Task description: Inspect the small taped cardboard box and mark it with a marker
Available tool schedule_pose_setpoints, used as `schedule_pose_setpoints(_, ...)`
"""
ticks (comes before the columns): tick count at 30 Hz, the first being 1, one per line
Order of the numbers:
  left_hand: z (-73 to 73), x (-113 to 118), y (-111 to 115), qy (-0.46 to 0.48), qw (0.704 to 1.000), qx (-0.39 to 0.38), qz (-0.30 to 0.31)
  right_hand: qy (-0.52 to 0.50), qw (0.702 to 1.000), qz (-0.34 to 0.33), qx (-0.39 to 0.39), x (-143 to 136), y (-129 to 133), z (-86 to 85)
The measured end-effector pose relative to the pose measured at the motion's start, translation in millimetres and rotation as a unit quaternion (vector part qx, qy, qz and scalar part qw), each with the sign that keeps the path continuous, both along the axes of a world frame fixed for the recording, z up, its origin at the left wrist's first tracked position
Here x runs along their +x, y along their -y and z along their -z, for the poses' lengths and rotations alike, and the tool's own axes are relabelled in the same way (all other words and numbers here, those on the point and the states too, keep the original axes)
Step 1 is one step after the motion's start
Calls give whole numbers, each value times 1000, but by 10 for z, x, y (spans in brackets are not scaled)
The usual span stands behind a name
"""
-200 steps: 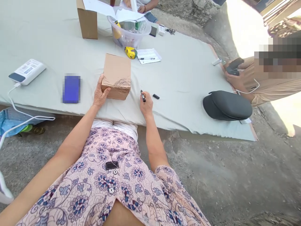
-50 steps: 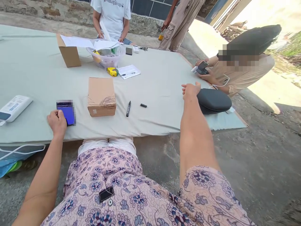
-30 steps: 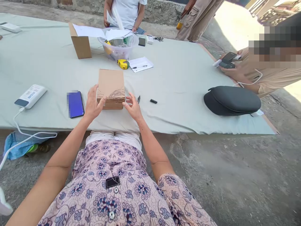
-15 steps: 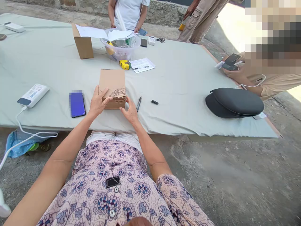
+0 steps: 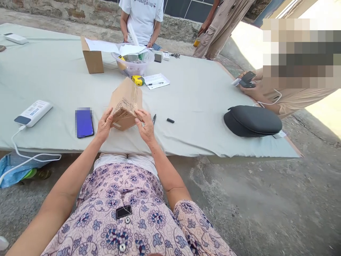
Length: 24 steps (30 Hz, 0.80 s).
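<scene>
Between my two hands a brown cardboard box [image 5: 124, 103] is held tilted, one edge pointing up toward me. Dark pen lines cover part of two of its faces around that edge. My left hand [image 5: 104, 124] grips the box's left side, thumb toward the near face. On the opposite side my right hand [image 5: 145, 124] has its fingers on the upper right edge. Just right of that hand lies a black marker [image 5: 154, 119], partly hidden by it. The marker's black cap [image 5: 170, 120] rests farther right on the cloth.
Left of the box lie a phone [image 5: 84, 122] and a white power bank [image 5: 33, 113] with a cable. Beyond stand another cardboard box [image 5: 92, 62], a plastic basin [image 5: 133, 67], a yellow tape measure [image 5: 137, 80] and a notepad [image 5: 161, 81]. A black case [image 5: 253, 121] sits right. Other people are around the table.
The box has been turned and tipped between my hands, so an edge with pen lines now faces up. My left hand has shifted from the top to its left side.
</scene>
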State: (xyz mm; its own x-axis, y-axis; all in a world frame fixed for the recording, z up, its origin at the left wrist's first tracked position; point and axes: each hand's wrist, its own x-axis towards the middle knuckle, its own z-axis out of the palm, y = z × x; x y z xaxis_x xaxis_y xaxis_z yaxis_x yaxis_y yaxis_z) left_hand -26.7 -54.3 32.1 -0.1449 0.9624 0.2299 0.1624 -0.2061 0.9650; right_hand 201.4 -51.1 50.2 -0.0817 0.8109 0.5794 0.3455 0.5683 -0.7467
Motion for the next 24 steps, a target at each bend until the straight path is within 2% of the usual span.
schedule_pose_setpoints(3, 141, 103, 61, -10, 998, -37, 47, 28, 999, 5, 28, 32, -60, -111)
schedule_pose_setpoints(5, 188, 133, 95, -53, 997, -35, 43, 49, 998, 3, 31, 54, -94, -149)
schedule_pose_setpoints(7, 173, 127, 97, -73, 997, -30, 21, 61, 998, 3, 32, 67, -116, -160)
schedule_pose_setpoints(10, 33, 83, 32, -77, 997, -17, -7, 60, 998, -2, 32, 60, -134, -154)
schedule_pose_setpoints(16, -347, 60, -155, -116, 992, 38, -4, 51, 998, -6, 31, -21, -220, -128)
schedule_pose_setpoints(20, -490, 63, -211, -129, 991, 43, 5, 51, 998, -9, 26, -64, -293, -113)
schedule_pose_setpoints(24, -591, 84, -281, -184, 979, 89, 24, 43, 999, -19, 27, -87, -331, -111)
